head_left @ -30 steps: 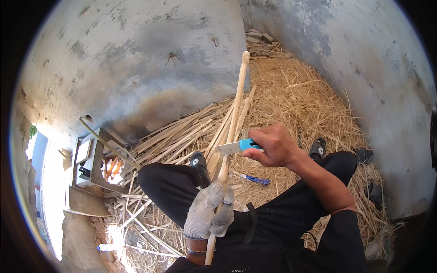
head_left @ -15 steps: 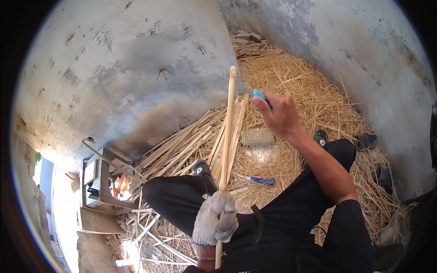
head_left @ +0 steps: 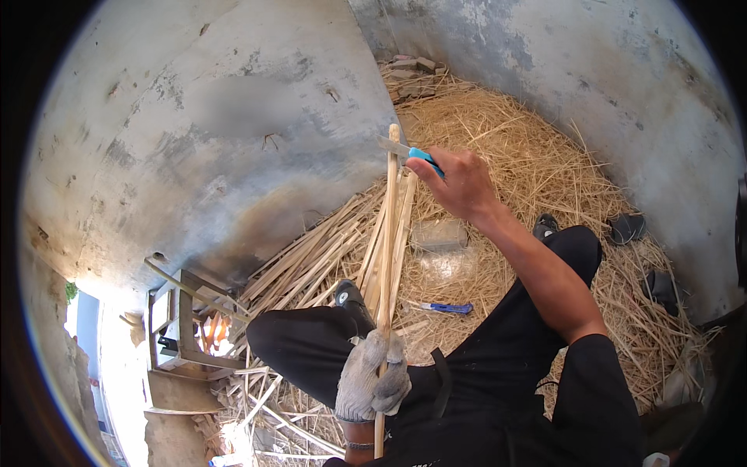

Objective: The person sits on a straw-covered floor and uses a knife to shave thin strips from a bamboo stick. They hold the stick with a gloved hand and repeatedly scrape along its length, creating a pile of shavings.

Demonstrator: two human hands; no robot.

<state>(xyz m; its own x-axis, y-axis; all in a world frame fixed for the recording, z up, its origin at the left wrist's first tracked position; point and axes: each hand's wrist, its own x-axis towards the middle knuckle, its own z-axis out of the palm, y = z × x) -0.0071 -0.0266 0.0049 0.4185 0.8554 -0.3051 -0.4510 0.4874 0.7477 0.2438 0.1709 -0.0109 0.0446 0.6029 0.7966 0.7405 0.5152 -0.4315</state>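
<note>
My left hand (head_left: 372, 375), in a grey knit glove, is closed around the lower part of a long pale wooden stick (head_left: 389, 249) that stands upright before me. Bare, my right hand (head_left: 459, 185) grips the turquoise handle of a utility knife (head_left: 426, 159). Its blade points left and crosses the stick just below the top end; whether it cuts in or only rests there I cannot tell. On the straw between my legs lies a second utility knife (head_left: 447, 308) with a blue handle.
Many split wooden strips (head_left: 303, 249) are piled left of the stick. Straw and shavings (head_left: 513, 148) cover the floor. A wooden frame (head_left: 183, 327) stands at the left by the wall (head_left: 194, 140). Bricks (head_left: 416, 70) lie in the far corner. Dark sandals (head_left: 626, 229) are on the right.
My right hand has moved left and slightly down, bringing the knife blade from beside the stick across its upper end. My left hand keeps its grip. The view has shifted slightly.
</note>
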